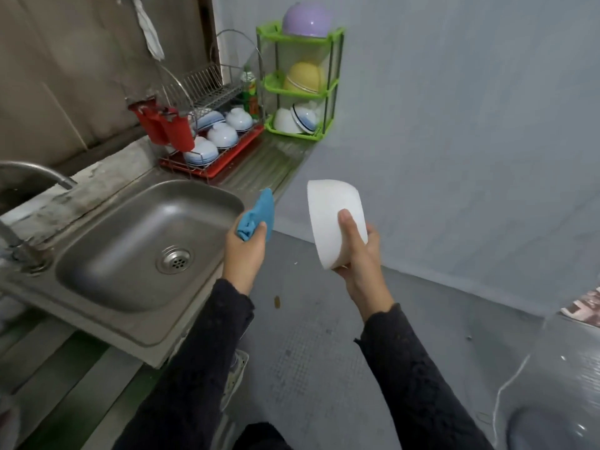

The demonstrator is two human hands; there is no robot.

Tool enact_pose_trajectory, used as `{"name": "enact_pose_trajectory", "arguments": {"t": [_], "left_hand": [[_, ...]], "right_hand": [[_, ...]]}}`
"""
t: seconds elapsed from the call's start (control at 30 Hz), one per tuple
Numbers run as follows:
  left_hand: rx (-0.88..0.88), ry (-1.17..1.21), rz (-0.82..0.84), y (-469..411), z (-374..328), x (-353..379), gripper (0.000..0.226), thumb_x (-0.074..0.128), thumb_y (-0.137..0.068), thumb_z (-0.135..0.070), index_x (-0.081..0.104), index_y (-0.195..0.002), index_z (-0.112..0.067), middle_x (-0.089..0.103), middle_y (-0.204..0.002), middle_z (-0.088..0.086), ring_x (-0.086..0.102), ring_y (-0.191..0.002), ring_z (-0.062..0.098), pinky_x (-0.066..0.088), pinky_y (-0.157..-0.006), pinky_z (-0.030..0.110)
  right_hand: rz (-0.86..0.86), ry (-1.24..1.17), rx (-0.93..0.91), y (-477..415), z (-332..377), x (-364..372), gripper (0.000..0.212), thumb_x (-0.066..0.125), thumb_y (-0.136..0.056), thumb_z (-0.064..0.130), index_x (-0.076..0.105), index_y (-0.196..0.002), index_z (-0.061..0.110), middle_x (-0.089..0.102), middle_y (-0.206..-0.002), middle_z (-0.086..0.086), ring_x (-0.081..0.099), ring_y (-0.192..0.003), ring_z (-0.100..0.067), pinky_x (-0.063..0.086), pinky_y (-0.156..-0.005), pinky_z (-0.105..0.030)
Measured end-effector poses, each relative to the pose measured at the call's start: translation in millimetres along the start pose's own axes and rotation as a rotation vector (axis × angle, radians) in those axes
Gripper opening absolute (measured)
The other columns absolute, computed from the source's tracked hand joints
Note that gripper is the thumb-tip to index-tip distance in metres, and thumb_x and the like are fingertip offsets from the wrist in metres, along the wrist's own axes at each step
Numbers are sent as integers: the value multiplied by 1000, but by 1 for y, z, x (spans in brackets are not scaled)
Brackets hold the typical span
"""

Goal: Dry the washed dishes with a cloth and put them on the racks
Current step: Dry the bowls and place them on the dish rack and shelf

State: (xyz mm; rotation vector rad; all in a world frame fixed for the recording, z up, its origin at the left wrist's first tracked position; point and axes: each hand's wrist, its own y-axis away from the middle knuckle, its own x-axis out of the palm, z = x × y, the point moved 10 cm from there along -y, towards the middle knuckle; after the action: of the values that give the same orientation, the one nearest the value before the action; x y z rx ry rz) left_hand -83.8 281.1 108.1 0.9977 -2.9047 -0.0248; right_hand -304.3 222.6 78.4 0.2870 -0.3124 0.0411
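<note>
Fingers (pixel 341 271) of the right hand (pixel 360 264) are clamping the white bowl (pixel 328 216) by wall and foot, in mid-air beside the sink (pixel 130 222) (seemingly light, rigid, slick, breakable), while the left hand (pixel 245 254) is gripping the bunched blue cloth (pixel 256 216).

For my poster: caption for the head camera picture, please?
Left hand holds a blue cloth, right hand a white bowl, beside the sink.
</note>
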Motion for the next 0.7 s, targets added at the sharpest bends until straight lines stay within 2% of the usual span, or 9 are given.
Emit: {"name": "enact_pose_trajectory", "arguments": {"t": [0.13, 0.27, 0.37, 0.47, 0.53, 0.63, 0.7], "left_hand": [[-16, -31, 15, -42, 4, 29, 26, 58, -98, -17, 55, -122, -27, 63, -119, -3, 60, -112, 15, 48, -101, 34], [-17, -39, 31, -92, 5, 59, 26, 57, -98, -16, 56, -123, -23, 63, -121, -2, 61, -113, 16, 47, -104, 35], [-18, -62, 26, -141, 6, 81, 33, 58, -98, -18, 58, -131, -16, 65, -122, -1, 62, -111, 16, 48, -100, 33], [-25, -65, -3, -186, 0, 97, 25, 58, -98, -18, 59, -123, -16, 65, -111, -3, 62, -102, 14, 46, -89, 27], [-23, -65, -29, -214, -5, 105, 26, 58, -98, -17, 58, -124, -19, 63, -103, -6, 60, -95, 12, 44, -86, 26], [-11, -85, -47, -270, -13, 120, 30, 59, -97, -16, 59, -127, -16, 63, -110, -3, 60, -99, 15, 42, -86, 26], [-7, -100, -45, -304, -15, 129, 29, 58, -97, -14, 59, -127, -15, 63, -111, -2, 60, -99, 15, 42, -86, 26]], "right_hand": [[7, 12, -12, -48, 15, 5, 90, 76, -71, 64, 35, -144, 30, 56, -129, 6, 61, -112, -18, 61, -73, -39], [14, 20, -20, -102, 23, 12, 86, 76, -75, 63, 35, -143, 30, 55, -130, 4, 61, -112, -18, 60, -71, -36], [16, 24, -31, -153, 30, 25, 88, 74, -71, 64, 35, -143, 31, 56, -131, 4, 62, -113, -19, 59, -67, -31], [10, 26, -41, -202, 41, 41, 86, 75, -69, 64, 38, -140, 32, 58, -131, 3, 62, -114, -20, 58, -65, -31], [13, 47, -52, -232, 52, 54, 86, 75, -69, 63, 37, -139, 33, 57, -130, 3, 62, -113, -19, 60, -70, -35], [35, 90, -64, -289, 69, 79, 93, 77, -65, 66, 34, -141, 33, 54, -131, 3, 60, -114, -19, 60, -88, -49], [46, 106, -62, -323, 77, 96, 93, 77, -67, 65, 33, -142, 33, 54, -131, 4, 60, -114, -18, 60, -88, -48]]}}
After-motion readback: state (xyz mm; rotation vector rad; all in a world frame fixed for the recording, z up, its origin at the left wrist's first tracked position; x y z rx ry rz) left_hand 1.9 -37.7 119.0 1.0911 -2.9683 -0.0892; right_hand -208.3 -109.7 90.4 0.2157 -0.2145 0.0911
